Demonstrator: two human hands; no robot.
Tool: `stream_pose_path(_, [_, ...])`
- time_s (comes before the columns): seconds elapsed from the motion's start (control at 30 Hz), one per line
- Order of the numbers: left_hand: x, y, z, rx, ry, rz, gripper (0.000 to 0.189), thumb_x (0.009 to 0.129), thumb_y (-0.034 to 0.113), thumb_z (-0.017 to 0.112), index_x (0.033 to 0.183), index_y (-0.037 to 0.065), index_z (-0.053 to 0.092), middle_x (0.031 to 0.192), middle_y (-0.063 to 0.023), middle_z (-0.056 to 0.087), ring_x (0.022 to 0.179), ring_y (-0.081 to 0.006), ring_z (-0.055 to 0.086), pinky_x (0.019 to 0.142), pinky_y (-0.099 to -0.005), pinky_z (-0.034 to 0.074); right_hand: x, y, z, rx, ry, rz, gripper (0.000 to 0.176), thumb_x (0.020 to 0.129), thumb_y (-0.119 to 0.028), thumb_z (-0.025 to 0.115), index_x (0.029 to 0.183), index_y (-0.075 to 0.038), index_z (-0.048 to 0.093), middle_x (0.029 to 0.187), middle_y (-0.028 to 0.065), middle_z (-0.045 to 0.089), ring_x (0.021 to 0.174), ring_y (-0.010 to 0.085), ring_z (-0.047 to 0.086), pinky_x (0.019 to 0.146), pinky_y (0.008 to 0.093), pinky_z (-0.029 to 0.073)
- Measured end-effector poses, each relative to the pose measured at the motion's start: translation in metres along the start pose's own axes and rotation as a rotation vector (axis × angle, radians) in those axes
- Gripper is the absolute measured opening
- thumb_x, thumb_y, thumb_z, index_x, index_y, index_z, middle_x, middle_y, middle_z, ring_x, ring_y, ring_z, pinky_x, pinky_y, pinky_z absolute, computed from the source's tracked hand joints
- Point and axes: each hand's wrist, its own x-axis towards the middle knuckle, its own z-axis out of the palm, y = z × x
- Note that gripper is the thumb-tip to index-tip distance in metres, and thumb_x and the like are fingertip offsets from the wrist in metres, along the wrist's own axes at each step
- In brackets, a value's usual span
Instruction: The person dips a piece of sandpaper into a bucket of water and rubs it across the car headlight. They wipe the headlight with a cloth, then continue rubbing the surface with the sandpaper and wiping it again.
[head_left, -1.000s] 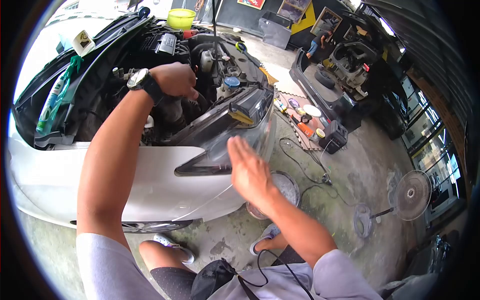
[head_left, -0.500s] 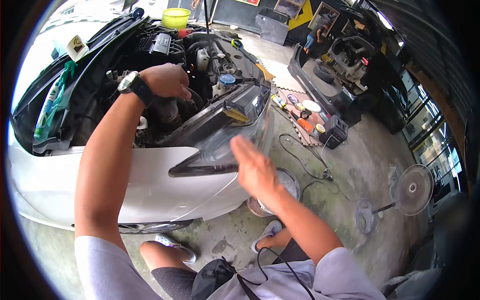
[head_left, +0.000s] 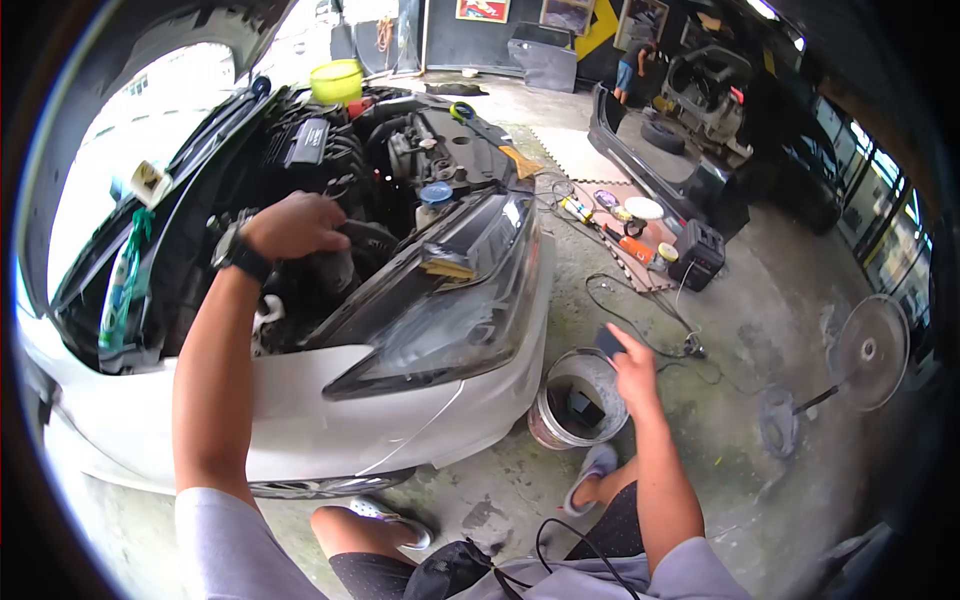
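My right hand (head_left: 633, 375) pinches a dark grey piece of sandpaper (head_left: 608, 341) over the rim of a bucket (head_left: 545, 425). Inside that bucket lies a dark rectangular piece (head_left: 583, 408), with greyish liquid around it. My left hand (head_left: 297, 226), with a watch (head_left: 240, 255) at the wrist, hangs over the engine bay. Its fingers droop loosely, apart from the thumb, with nothing visible in them. The headlight (head_left: 450, 335) of the white car has hazy, whitish smears on its lens. A folded yellowish cloth (head_left: 448, 270) rests on its upper edge.
A blue-capped reservoir (head_left: 436, 194) and a yellow tub (head_left: 336, 82) are on the engine bay. On the floor are bottles on a mat, a black box (head_left: 698, 253), cables and a standing fan (head_left: 867, 349). Another person (head_left: 630, 72) stands at the back near a stripped car body.
My right hand has moved from the headlight lens down and right to the bucket. My left hand stays over the engine bay. The view has shifted slightly.
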Motion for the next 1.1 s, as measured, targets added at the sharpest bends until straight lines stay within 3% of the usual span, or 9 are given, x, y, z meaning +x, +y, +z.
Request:
stream_pose_path(0.13, [-0.003,0.018,-0.002,-0.149,0.257,-0.112,0.036,0.091,0.02,0.079,0.121,0.0,0.076,0.101,-0.0202,0.078,0.09,-0.0324,0.077,0.083,-0.0376,0.059,-0.008,0.071,-0.068,0.694,0.224,0.274,0.065,0.085,-0.001,0.053,0.15,-0.003,0.056,0.119,0.0073,0.069,0.113,0.023,0.067,0.11,0.0573,0.05])
stream_pose_path(0.23, [0.0,0.045,0.0,0.135,0.491,-0.015,0.033,0.091,0.013,0.078,0.122,0.0,0.076,0.101,-0.0188,0.079,0.092,-0.0271,0.078,0.085,-0.0361,0.058,0.001,0.175,-0.098,1.122,0.399,0.347,0.06,0.085,-0.002,0.053,0.145,0.0,0.058,0.123,0.0138,0.067,0.117,0.0291,0.066,0.11,0.059,0.051])
stream_pose_path(0.37, [-0.013,0.233,0.054,0.058,0.336,0.19,0.036,0.082,0.0,0.076,0.118,-0.001,0.075,0.112,-0.0175,0.079,0.106,-0.0294,0.076,0.094,-0.0398,0.058,0.013,0.242,-0.118,1.152,0.548,0.556,0.054,0.086,-0.001,0.054,0.14,0.0,0.061,0.124,0.0146,0.067,0.117,0.0298,0.066,0.106,0.0589,0.054])
stream_pose_path(0.5, [0.032,0.371,0.257,-0.354,-0.227,0.152,0.035,0.088,0.015,0.078,0.122,0.009,0.077,0.11,-0.0144,0.08,0.105,-0.0308,0.077,0.093,-0.0406,0.06,0.039,0.202,-0.132,1.043,0.488,0.444,0.047,0.091,-0.005,0.054,0.138,-0.001,0.062,0.124,0.0107,0.07,0.117,0.0271,0.066,0.109,0.0576,0.051])
stream_pose_path(0.7, [0.136,0.36,0.72,-0.279,-0.444,-0.115,0.027,0.089,0.024,0.064,0.107,0.012,0.08,0.112,-0.0196,0.077,0.109,-0.0411,0.073,0.1,-0.0492,0.056,0.051,0.167,-0.143,0.868,0.356,0.511,0.044,0.097,-0.003,0.05,0.138,0.003,0.064,0.122,0.0123,0.072,0.107,0.0199,0.07,0.102,0.0431,0.058])
stream_pose_path(0.8, [0.128,0.333,0.898,-0.323,-0.678,0.166,0.029,0.089,0.023,0.066,0.111,0.011,0.081,0.117,-0.0202,0.076,0.116,-0.0391,0.071,0.104,-0.0483,0.055,0.048,0.171,-0.156,0.79,0.319,0.41,0.046,0.097,-0.001,0.049,0.141,0.004,0.062,0.127,0.0134,0.071,0.112,0.0185,0.069,0.103,0.0393,0.057])
stream_pose_path(0.9, [0.129,0.369,0.899,0.12,-1.245,0.031,0.042,0.091,0.025,0.064,0.128,0.008,0.076,0.137,-0.0183,0.071,0.129,-0.0373,0.067,0.109,-0.0458,0.053,0.04,0.169,-0.167,0.627,0.27,0.297,0.044,0.098,0.001,0.046,0.138,0.006,0.064,0.126,0.0132,0.072,0.114,0.0162,0.067,0.103,0.0343,0.055])
stream_pose_path(1.0, [0.071,0.322,0.994,0.101,-1.199,0.228,0.047,0.09,0.029,0.065,0.13,0.006,0.075,0.141,-0.0196,0.068,0.129,-0.0379,0.066,0.11,-0.0469,0.052,0.035,0.164,-0.176,0.427,0.262,0.362,0.043,0.098,0.004,0.046,0.136,0.005,0.066,0.113,0.0081,0.073,0.092,0.0064,0.061,0.084,0.0235,0.051])
stream_pose_path(1.1, [0.077,0.315,0.951,0.001,-0.942,0.062,0.043,0.088,0.03,0.069,0.125,0.011,0.078,0.135,-0.0178,0.072,0.125,-0.0363,0.069,0.106,-0.0486,0.054,0.033,0.159,-0.18,0.35,0.219,0.398,0.044,0.097,0.005,0.049,0.137,0.002,0.067,0.105,0.0029,0.071,0.077,0.0022,0.05,0.072,0.0193,0.043])
